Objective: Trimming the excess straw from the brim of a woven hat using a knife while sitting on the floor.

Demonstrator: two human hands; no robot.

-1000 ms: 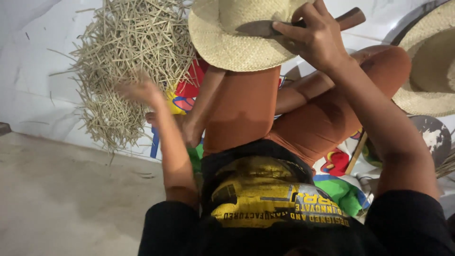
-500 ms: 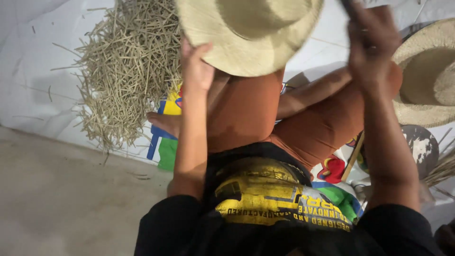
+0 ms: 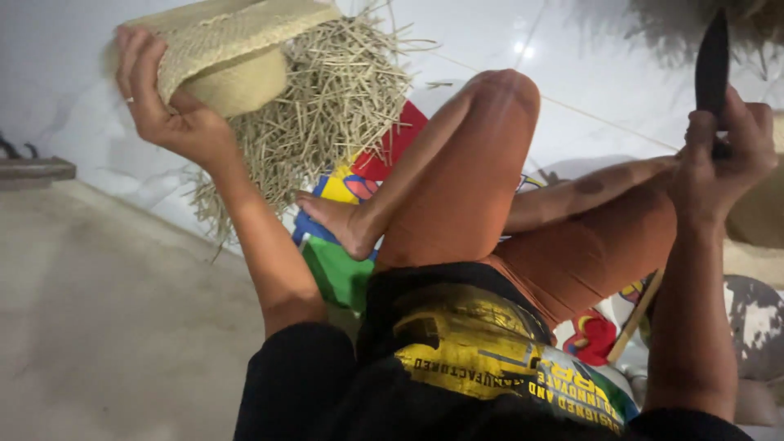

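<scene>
Up at the top left, the hat (image 3: 224, 49), pale woven straw, is held out away from the body, tipped on its side with the brim uppermost. The left hand (image 3: 167, 102) grips it by the brim, fingers curled over the edge and thumb under the crown. Just behind and below the hat lies a loose heap of straw (image 3: 327, 106), thin dry strips scattered over a white floor (image 3: 572, 57).

Over on the right, the right hand (image 3: 723, 155) is closed around a knife (image 3: 712, 65), its dark blade pointing straight up. That hand is well apart from the hat, on the other side of the raised knee (image 3: 498, 94).

The person sits with legs folded, in orange-brown shorts and a black shirt with a yellow print, one bare foot (image 3: 335, 220) resting on a bright mat (image 3: 343, 269) of red, yellow, blue and green. To the left of the mat the floor turns to plain grey concrete (image 3: 106, 327). At the right edge, part of another straw piece (image 3: 755, 237) shows, too cropped to make out.
</scene>
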